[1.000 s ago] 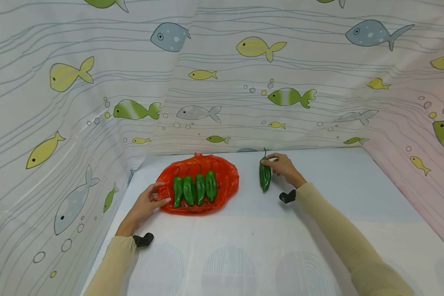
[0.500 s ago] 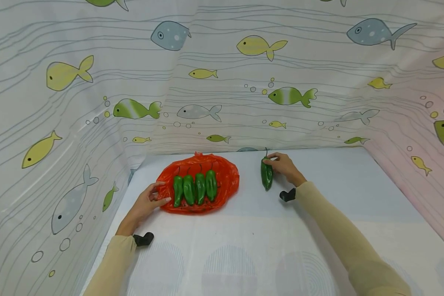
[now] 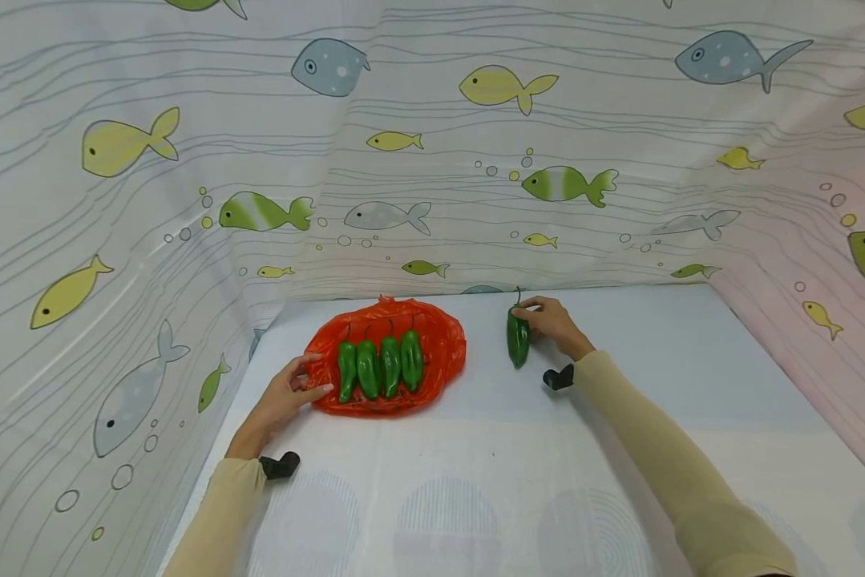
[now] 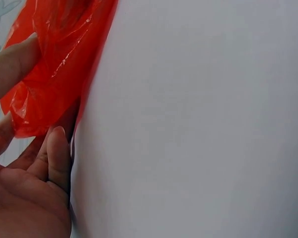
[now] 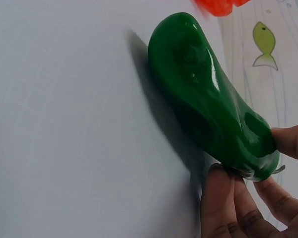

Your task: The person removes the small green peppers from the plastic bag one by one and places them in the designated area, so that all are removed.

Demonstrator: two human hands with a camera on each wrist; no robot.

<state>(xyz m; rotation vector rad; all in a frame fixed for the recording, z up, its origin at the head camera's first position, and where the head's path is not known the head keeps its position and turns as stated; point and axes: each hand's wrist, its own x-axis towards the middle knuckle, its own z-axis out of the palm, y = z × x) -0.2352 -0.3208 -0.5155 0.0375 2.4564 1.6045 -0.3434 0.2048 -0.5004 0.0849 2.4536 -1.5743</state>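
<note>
Pinching a glossy, tapering dark green pepper (image 3: 518, 340) near its stem end, with thumb and fingers of the right hand (image 3: 551, 323) closed on opposite sides. Holding it low at the white tabletop (image 3: 432, 457), blunt tip towards the person, to the right of and well apart from a crinkled, roughly oval red plastic bag (image 3: 442, 353); hard to tell whether touching down. Gripping the bag's left edge with the left hand (image 3: 284, 393), thumb and fingers partly spread around the thin plastic. On the bag, in a row, four similar glossy green peppers (image 3: 368, 370), lying side by side with stems pointing away. Best, probably, to pinch firmly enough to stop the slick skin turning, sparing the slender stem. Better to steady the plastic lightly, without tugging, to avoid rolling the row out of line.
</note>
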